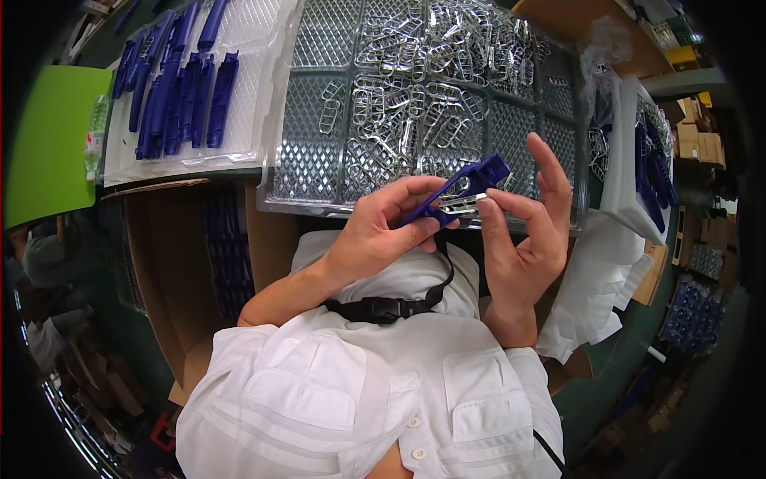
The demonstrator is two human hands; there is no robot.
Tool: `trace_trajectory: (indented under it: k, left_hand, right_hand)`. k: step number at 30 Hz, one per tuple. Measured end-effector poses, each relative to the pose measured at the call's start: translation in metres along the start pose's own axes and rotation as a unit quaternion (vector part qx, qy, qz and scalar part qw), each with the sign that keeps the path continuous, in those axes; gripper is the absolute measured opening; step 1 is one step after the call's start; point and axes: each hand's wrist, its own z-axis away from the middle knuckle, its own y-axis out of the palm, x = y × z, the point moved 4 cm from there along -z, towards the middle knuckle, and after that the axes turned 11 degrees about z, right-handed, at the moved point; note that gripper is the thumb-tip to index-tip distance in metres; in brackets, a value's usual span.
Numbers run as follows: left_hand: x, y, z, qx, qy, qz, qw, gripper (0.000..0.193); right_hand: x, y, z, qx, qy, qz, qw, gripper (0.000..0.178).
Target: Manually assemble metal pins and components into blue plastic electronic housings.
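Note:
My left hand (388, 214) is closed on a long blue plastic part (485, 171), which it holds tilted up to the right over the front edge of the tray. Thumb and forefinger of my right hand (530, 223) pinch a small silver metal frame (461, 203) against the open side of the blue part. The other right fingers are raised. Whether the metal frame sits inside the blue part or only touches it, I cannot tell. Behind my hands, many loose silver metal frames (459, 120) lie heaped in the tray.
The clear tray (307, 176) has several ribbed compartments. To its left, a white tray (247, 104) bears several blue plastic parts (171, 96), beside a clear bottle (95, 140). A cardboard box (171, 263) with blue pieces stands below left. A white foam container (630, 176) is at the right.

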Motion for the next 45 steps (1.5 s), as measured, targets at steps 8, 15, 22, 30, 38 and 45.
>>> trace_trajectory:
  k: [8,15,22,30,38,45]
  left_hand:
    - [0.001,-0.005,0.002,0.043,0.001,-0.066,0.997,0.044]
    - [0.003,-0.006,0.001,0.040,0.012,-0.083,0.996,0.042]
    - [0.001,-0.003,0.001,0.023,0.053,-0.147,0.987,0.040]
    - [-0.003,0.004,0.001,0.023,0.077,-0.155,0.985,0.028]
    - [0.002,0.006,-0.008,-0.004,0.033,-0.183,0.983,0.019]
    - [0.000,0.002,-0.008,-0.013,0.081,-0.202,0.976,0.016]
  right_hand:
    - [0.008,0.008,-0.001,0.028,-0.023,0.076,0.996,0.009]
    - [0.004,0.015,-0.002,0.030,-0.039,0.066,0.997,0.010]
    - [0.009,0.018,-0.005,0.011,-0.031,0.098,0.995,0.030]
    - [0.000,0.019,-0.004,0.082,0.053,0.059,0.994,0.052]
    - [-0.001,0.025,0.011,0.057,0.080,0.029,0.995,0.045]
    - [-0.006,0.032,0.017,0.048,0.067,-0.046,0.996,0.043]
